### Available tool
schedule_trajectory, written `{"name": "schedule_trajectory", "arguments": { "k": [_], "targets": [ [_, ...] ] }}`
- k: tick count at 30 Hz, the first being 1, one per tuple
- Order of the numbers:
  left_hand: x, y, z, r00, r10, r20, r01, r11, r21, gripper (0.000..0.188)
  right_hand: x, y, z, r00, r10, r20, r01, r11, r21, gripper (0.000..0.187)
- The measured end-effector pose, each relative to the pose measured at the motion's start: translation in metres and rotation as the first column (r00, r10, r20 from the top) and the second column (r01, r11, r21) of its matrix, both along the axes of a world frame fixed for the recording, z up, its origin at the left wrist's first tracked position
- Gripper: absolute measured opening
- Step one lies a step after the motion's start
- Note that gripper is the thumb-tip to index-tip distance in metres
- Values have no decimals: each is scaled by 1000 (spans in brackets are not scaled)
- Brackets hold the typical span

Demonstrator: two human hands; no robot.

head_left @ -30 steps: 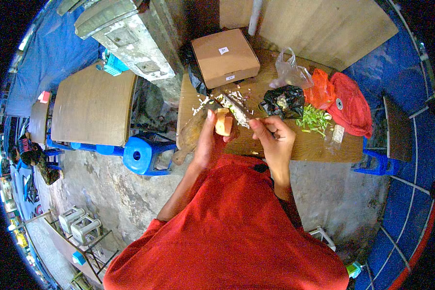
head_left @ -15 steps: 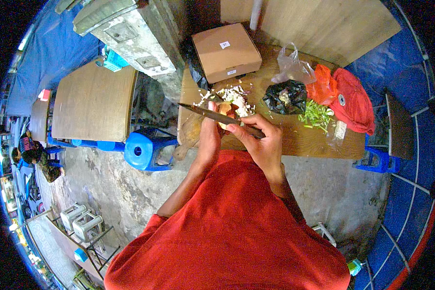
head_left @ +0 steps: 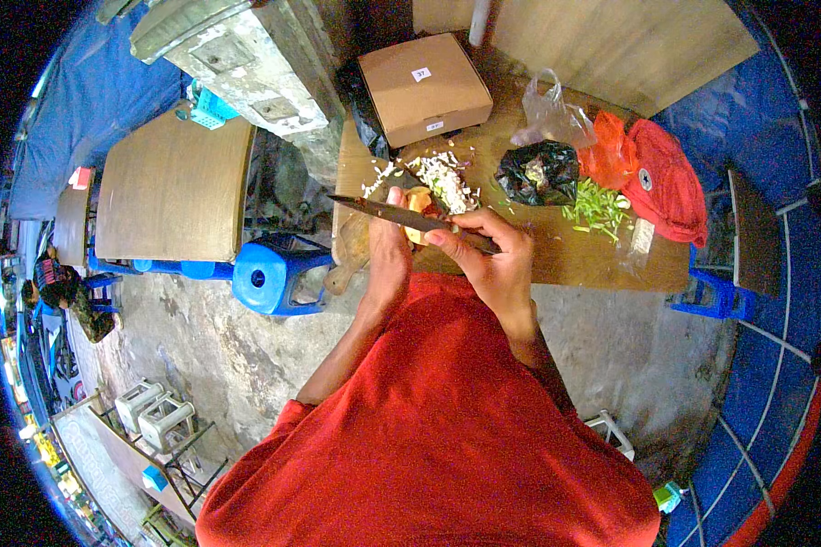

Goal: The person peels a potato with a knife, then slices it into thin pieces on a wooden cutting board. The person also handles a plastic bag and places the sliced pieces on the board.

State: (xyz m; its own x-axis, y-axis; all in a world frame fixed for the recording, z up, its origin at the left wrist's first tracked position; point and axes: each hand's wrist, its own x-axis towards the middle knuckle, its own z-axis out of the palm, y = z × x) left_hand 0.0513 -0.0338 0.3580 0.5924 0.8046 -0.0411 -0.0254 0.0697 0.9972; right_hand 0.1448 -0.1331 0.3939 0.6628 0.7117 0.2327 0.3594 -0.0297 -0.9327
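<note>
My right hand is closed round the handle of a knife. The dark blade points left, passing across my left hand. In that left hand is a rounded piece of produce, yellow-orange with reddish-brown parts, lying against the blade. Fingers and knife partly cover it, so its exact kind is unclear. Under my hands lies a wooden cutting board, its handle toward me. Chopped white pieces are heaped just beyond the produce.
On the wooden table stand a cardboard box, a black plastic bag, cut green pieces, a clear bag, an orange bag and a red cloth item. Left are a blue stool and another table.
The produce has turned a little, showing more yellow-orange and less reddish-brown. Both hands keep their grips. The view has shifted slightly, with the table a bit higher.
</note>
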Motion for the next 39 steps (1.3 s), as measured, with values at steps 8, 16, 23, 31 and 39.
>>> {"name": "schedule_trajectory", "arguments": {
  "k": [8, 16, 23, 31, 39],
  "targets": [
    [-2, -4, 13, 998, 27, 54, -2, 910, -415, 48, 4, -9, -9, 996, -33, 79, 33, 999, 0, 25],
    [-18, 9, 30, 937, -68, 342, 246, 823, -512, 43, 50, -21, -21, 975, -221, -1, 221, 974, 51, 18],
    [-5, 2, 20, 971, 43, 236, 104, 811, -576, 44, 21, -13, -5, 1000, 14, 8, -14, 1000, 3, 21],
    [-14, 6, 3, 991, -113, -69, 85, 940, -330, 48, 8, -2, 5, 991, 115, 69, -115, 993, -15, 25],
    [-15, -2, 21, 984, 94, 155, 16, 807, -590, 47, 36, -15, -4, 988, -156, -6, 154, 981, -119, 21]
  ]
}}
